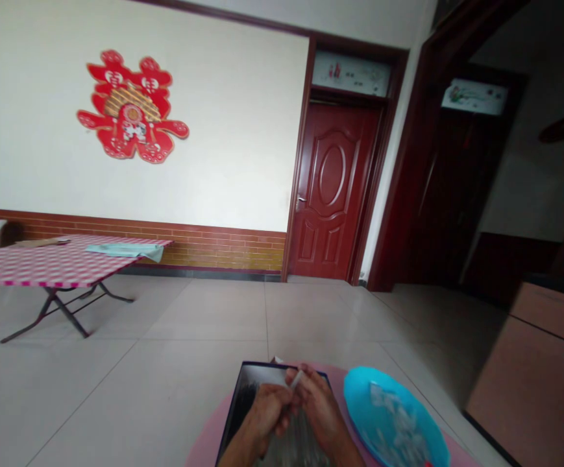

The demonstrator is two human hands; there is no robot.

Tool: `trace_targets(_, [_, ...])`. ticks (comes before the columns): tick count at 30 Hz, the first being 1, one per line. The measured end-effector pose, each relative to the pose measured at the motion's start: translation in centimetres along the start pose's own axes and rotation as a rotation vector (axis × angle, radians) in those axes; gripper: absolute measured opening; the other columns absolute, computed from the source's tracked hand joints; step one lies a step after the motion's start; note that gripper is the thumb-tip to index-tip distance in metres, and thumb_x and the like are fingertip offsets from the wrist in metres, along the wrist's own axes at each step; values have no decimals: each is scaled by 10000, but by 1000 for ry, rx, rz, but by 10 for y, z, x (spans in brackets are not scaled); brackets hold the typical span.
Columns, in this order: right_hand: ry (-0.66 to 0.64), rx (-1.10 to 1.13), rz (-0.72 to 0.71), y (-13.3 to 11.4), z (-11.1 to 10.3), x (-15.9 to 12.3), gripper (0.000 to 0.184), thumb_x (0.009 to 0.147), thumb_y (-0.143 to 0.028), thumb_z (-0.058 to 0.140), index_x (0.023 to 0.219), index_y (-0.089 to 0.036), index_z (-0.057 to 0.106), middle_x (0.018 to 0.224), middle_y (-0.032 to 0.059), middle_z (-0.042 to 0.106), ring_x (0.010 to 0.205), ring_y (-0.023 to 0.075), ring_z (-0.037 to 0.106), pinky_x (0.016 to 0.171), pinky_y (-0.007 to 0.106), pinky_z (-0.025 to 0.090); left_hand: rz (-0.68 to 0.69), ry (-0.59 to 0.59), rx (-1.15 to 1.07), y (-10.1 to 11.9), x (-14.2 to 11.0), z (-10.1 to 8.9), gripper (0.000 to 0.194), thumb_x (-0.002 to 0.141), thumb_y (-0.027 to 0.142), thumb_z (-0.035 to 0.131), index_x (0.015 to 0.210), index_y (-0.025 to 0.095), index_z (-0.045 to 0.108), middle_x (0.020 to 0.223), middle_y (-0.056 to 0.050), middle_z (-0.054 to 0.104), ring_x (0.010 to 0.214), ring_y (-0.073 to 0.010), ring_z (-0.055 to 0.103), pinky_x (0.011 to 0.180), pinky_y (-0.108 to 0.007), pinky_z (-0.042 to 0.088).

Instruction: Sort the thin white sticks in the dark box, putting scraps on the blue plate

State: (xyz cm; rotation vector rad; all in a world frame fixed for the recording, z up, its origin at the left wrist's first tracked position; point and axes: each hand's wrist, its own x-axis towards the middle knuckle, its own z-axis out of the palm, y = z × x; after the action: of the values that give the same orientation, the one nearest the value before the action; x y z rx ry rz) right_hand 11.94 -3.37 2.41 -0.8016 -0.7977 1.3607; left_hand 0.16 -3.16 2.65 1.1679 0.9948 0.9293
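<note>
My left hand (268,408) and my right hand (317,401) meet over a dark-rimmed shallow box (235,415). Between their closed fingers is a small whitish, translucent strip (296,379); its exact kind is too small to make out. Both hands are pinched on it. Inside the box, below my hands, lie thin dark pieces on the left and pale, clear-looking ones (294,447) nearer me. Right of the box is a blue plastic basin (359,395) with several small clear pieces (398,418) in it, blurred. Box and basin rest on a round pink surface (208,428).
At left stands a folding table (33,269) with a checked cloth and a pale green cloth (128,250) on it. A pinkish cabinet (529,376) is at right. Tiled floor (204,311) runs to a wall and a closed red door (333,188).
</note>
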Motion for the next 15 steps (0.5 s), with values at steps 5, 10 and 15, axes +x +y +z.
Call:
trace_targets(5, [-118, 30, 7, -1, 0, -4, 364, 688, -465, 747, 944, -219, 669, 785, 3, 648, 512, 103, 507, 446, 233, 382, -75, -89, -107, 9, -5, -2, 296, 546, 366, 508, 627, 113, 639, 568, -17, 546, 405, -66, 374, 378, -201, 182])
trace_targets(10, [-131, -42, -4, 0, -4, -3, 302, 714, -460, 726, 858, -198, 691, 732, 0, 638, 548, 119, 535, 502, 251, 429, -66, -52, -72, 7, -4, -1, 322, 565, 441, 536, 606, 130, 610, 516, 1, 515, 395, -67, 359, 392, -205, 190])
trace_targets(15, [11, -116, -1, 0, -5, -2, 407, 592, -491, 797, 847, -182, 724, 800, 41, 700, 697, 180, 622, 651, 297, 494, 32, -37, 57, -7, 4, -1, 450, 636, 611, 536, 576, 166, 559, 460, 42, 443, 394, -75, 341, 415, -223, 231])
